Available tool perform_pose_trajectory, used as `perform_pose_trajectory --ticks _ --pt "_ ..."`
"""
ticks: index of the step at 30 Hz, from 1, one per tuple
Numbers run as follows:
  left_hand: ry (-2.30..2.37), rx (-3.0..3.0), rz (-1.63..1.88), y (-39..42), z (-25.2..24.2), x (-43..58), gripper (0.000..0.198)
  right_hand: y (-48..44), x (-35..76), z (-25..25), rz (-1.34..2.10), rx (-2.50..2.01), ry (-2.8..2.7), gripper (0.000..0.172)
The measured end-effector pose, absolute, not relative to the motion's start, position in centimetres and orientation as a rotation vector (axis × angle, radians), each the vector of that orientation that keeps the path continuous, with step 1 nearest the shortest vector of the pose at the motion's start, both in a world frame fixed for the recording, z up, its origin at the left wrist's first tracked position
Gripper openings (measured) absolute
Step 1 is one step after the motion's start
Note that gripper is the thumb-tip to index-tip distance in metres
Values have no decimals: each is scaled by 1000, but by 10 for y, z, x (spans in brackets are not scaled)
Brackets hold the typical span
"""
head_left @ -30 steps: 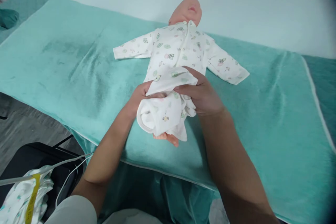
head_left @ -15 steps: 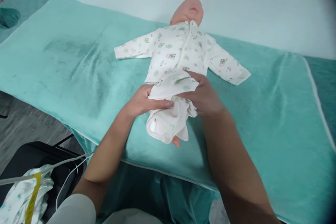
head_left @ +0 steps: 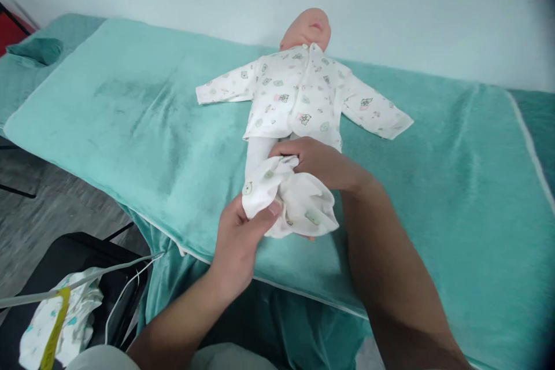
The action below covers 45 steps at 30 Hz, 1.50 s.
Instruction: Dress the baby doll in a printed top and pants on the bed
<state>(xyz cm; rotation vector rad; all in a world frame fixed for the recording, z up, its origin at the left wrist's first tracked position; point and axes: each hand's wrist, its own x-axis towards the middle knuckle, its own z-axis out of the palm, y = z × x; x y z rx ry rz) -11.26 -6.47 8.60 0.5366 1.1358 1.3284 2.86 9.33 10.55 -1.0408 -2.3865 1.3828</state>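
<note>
A baby doll [head_left: 306, 29] lies on its back, in a buttoned white long-sleeved shirt [head_left: 299, 89] with a small animal print. Matching white baby pants [head_left: 310, 202] are bunched around its lower legs. On their near left edge my left hand [head_left: 243, 237] is closed, thumb on top of the fabric. My right hand [head_left: 316, 162] is closed on the upper part of the bunched cloth, just below the shirt hem; its fingertips are partly hidden. White fabric shows over the thigh on the left. A bit of foot peeks out under the pants.
A green velvety cover [head_left: 151, 98] spreads over the table against a pale wall [head_left: 390, 11]. At lower left, a black chair [head_left: 47, 266] holds a white printed cloth bundle [head_left: 82, 312] with a yellow strip [head_left: 56, 329]. Pale cables [head_left: 108, 270] run past it to the table edge.
Both hands have moved down the doll's legs, drawing the bunched pants toward me. The shirt hem and white thigh fabric are now uncovered. My right hand has shifted left across the legs.
</note>
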Motion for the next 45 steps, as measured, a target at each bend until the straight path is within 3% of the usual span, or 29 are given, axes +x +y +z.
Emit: perform_pose_trajectory --ticks 6,10,12,17,26,31,37,45 --pt "1119 228 1353 -105 96 -95 29 91 26 100 1209 -1000 -2649 15" --pt "1134 115 1358 -121 77 -90 29 87 25 94 1083 -1032 -2784 5" --pt "1191 106 1384 -125 63 -94 28 85 23 94 1032 -1022 -2822 9" --pt "1436 324 1384 -121 32 -120 26 81 20 98 1021 -1029 -2812 20" --pt "1489 629 1202 -100 41 -140 25 84 23 95 1126 -1010 -2716 13" --pt "1420 799 1344 -78 32 -147 29 91 28 96 1298 -982 -2552 15" --pt "1601 1107 1505 -27 20 -162 34 90 28 97 1176 -1077 -2542 29" --pt "1520 1443 1464 43 21 -186 45 83 21 96 1191 -1154 -2432 27"
